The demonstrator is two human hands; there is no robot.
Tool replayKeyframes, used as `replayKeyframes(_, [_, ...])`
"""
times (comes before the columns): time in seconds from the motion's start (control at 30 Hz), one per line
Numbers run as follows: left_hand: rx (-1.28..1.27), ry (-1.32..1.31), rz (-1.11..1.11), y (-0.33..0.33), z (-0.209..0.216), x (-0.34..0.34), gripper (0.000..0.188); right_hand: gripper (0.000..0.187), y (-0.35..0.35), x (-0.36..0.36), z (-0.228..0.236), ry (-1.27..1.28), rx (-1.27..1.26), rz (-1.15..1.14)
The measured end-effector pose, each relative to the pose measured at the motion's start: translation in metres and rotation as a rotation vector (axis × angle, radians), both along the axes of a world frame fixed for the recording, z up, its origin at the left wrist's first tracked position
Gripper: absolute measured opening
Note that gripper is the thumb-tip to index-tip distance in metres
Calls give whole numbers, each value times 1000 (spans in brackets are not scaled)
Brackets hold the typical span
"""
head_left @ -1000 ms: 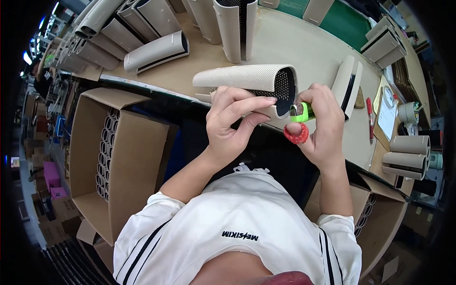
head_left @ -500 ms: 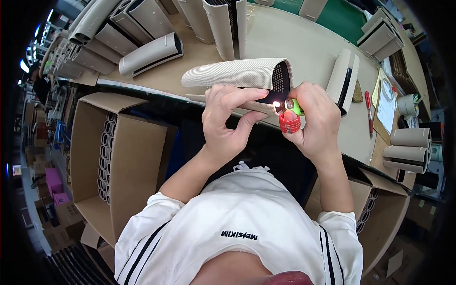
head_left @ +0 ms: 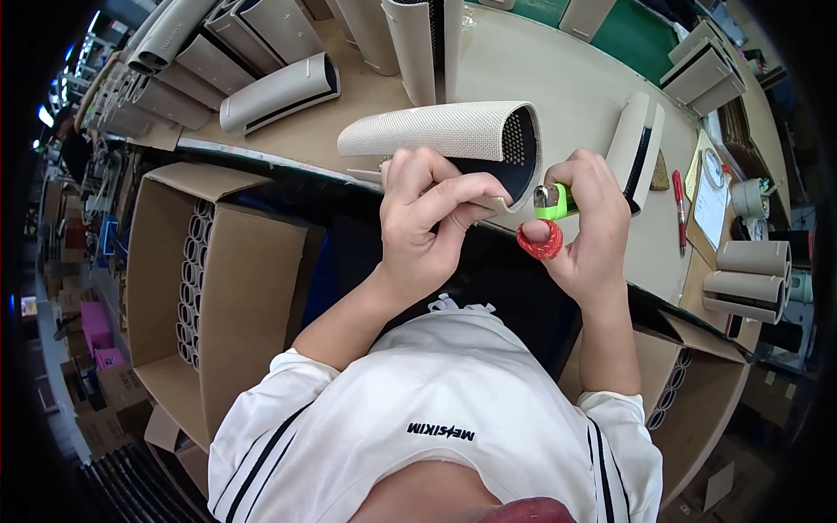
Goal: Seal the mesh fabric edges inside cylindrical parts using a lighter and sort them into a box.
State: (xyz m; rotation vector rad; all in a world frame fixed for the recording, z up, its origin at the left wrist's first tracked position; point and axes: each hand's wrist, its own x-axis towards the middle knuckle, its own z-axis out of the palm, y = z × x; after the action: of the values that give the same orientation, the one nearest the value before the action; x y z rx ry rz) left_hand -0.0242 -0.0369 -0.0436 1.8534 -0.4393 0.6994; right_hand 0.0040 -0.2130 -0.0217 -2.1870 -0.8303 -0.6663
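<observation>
My left hand (head_left: 422, 207) pinches an edge of the beige mesh cover (head_left: 436, 129) over the counter (head_left: 523, 70). My right hand (head_left: 595, 220) holds a green lighter (head_left: 551, 211), no flame showing. I can't tell if that edge is finished.

both forearms (head_left: 610, 340) reach forward, left hand (head_left: 427, 209) pinching, right hand (head_left: 595, 218) curled in a grip.

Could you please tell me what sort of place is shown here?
It looks like a factory or workshop, perhaps an assembly area: many similar beige casings are on a worktable, and an open cardboard box is packed with rows of oval-ended pieces.
</observation>
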Motion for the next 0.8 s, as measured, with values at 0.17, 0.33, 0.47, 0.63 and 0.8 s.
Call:
replayKeyframes(0.17, [22, -8, 47, -3, 1, 1, 22, 32, 2, 0, -5, 21, -34, -4])
replayKeyframes(0.33, [-88, 28, 88, -10, 7, -3, 23, 30, 4, -1, -7, 12, -94, -53])
replayKeyframes(0.47, [-167, 37, 92, -13, 8, -2, 24, 28, 6, -4, -6, -29, -118, -109])
replayKeyframes(0.63, [36, -81, 134, -5, 1, 3, 26, 32, 16, -21, -4, -128, -136, -198])
replayKeyframes(0.8, [191, -127, 158, -1, -5, 5, 29, 39, 17, -32, -6, -60, -246, -201])
